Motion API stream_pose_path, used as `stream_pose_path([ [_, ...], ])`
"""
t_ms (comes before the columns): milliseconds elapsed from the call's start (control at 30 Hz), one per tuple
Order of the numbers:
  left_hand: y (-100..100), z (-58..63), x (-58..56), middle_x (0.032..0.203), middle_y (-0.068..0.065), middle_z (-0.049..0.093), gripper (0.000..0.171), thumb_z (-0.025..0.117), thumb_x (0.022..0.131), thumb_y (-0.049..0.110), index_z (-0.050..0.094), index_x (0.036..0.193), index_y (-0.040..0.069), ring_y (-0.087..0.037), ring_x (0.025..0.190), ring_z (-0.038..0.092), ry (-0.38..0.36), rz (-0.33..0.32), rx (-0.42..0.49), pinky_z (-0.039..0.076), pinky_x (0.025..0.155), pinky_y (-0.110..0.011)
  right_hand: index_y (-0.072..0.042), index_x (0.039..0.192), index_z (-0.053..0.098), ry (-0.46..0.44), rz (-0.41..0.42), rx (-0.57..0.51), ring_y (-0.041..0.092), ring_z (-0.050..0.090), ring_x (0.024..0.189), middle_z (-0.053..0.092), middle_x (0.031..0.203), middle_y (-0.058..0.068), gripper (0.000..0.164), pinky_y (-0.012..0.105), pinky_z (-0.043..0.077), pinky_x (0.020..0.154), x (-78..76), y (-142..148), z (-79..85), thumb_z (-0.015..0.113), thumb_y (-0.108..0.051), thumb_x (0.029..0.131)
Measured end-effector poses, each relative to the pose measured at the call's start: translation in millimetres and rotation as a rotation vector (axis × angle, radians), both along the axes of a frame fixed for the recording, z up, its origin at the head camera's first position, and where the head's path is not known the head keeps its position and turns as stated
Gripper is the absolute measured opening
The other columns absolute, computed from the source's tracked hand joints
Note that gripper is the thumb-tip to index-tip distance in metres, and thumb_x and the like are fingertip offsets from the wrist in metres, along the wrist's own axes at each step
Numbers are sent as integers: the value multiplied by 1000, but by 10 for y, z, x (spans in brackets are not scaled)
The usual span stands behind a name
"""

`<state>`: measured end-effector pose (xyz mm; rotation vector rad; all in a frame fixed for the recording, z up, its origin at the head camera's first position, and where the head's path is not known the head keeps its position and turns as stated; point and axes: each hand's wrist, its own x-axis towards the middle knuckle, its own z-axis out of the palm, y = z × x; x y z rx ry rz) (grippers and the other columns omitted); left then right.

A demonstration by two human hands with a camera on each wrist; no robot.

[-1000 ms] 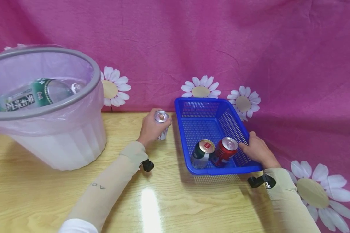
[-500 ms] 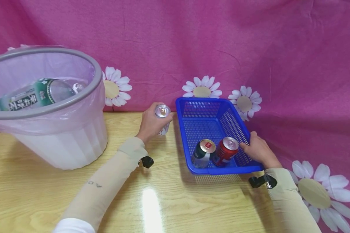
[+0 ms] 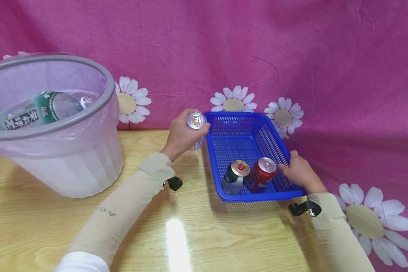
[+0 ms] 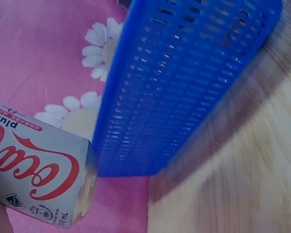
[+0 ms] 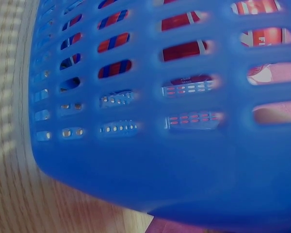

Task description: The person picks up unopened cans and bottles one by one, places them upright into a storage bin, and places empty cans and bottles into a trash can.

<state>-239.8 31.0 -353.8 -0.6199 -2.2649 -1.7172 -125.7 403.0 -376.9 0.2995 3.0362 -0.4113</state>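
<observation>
A white Coca-Cola Plus can (image 4: 36, 165) is gripped by my left hand (image 3: 181, 136), fingers and thumb round its upper part. In the head view that can (image 3: 196, 121) is upright, just left of the back left corner of the blue basket (image 3: 212, 162). My right hand (image 3: 300, 172) holds the basket's right rim, its thumb over the inside and its other fingers hidden outside. Inside the basket, near the front, a dark green can (image 3: 236, 177) and a red can (image 3: 261, 174) stand side by side. Through the basket's slots, the right wrist view shows red can parts (image 5: 184, 51).
At the left stands a white bin (image 3: 78, 170) with a grey rim and a clear liner. A green-labelled plastic bottle (image 3: 37, 111) lies in it. The wooden table (image 3: 149, 234) meets a pink flowered cloth (image 3: 176, 56) behind and on the right.
My left hand has lifted the Coca-Cola Plus can off the table and carried it rightward to the basket's back left corner. The right hand keeps its hold on the rim.
</observation>
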Motion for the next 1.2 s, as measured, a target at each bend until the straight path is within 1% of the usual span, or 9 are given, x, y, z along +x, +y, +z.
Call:
stream_pose_path([
  [167, 79, 61, 13, 98, -11, 72, 46, 76, 78, 32, 60, 116, 11, -20, 83, 70, 48, -19, 11, 60, 68, -28, 11, 120, 36, -3, -2, 0, 40, 62, 88, 60, 98, 28, 56, 54, 51, 78, 5, -8, 3, 56, -34, 93],
  [267, 122, 99, 32, 97, -11, 72, 46, 77, 78, 31, 60, 115, 10, -20, 83, 70, 60, -29, 19, 59, 68, -28, 11, 122, 35, -14, -8, -6, 40, 62, 89, 60, 99, 28, 58, 54, 51, 79, 13, -13, 3, 55, -35, 93],
  [500, 235, 185, 85, 97, -9, 71, 46, 77, 78, 30, 59, 116, 10, -18, 83, 70, 45, -66, 56, 60, 69, -26, 11, 123, 34, -23, -13, -12, 39, 62, 89, 59, 100, 28, 59, 53, 51, 78, 24, -2, 3, 55, -36, 93],
  [767, 375, 268, 153, 98, -7, 71, 47, 77, 78, 30, 59, 118, 15, -15, 82, 69, 28, -108, 86, 60, 68, -26, 9, 122, 34, -29, -12, -5, 37, 61, 90, 59, 99, 26, 58, 51, 51, 78, -5, 13, 14, 53, -38, 93],
  [900, 449, 293, 183, 97, -6, 71, 46, 77, 78, 30, 60, 118, 16, -15, 82, 69, 32, -114, 94, 60, 69, -26, 9, 121, 35, -18, -7, 2, 38, 61, 90, 58, 98, 26, 57, 52, 50, 77, -4, 15, 8, 54, -37, 93],
  [1033, 518, 307, 208, 95, -5, 71, 45, 78, 77, 31, 60, 116, 17, -13, 81, 68, 20, -112, 88, 59, 69, -25, 10, 119, 36, -6, -2, 10, 39, 61, 89, 58, 97, 26, 56, 53, 50, 77, 3, 14, 8, 55, -36, 93],
  [1200, 609, 306, 233, 93, -4, 72, 44, 77, 76, 33, 60, 114, 17, -12, 80, 67, 37, -106, 76, 58, 68, -24, 10, 121, 35, -4, 2, 8, 40, 61, 90, 58, 98, 26, 59, 53, 50, 78, 0, 18, 10, 56, -37, 92],
])
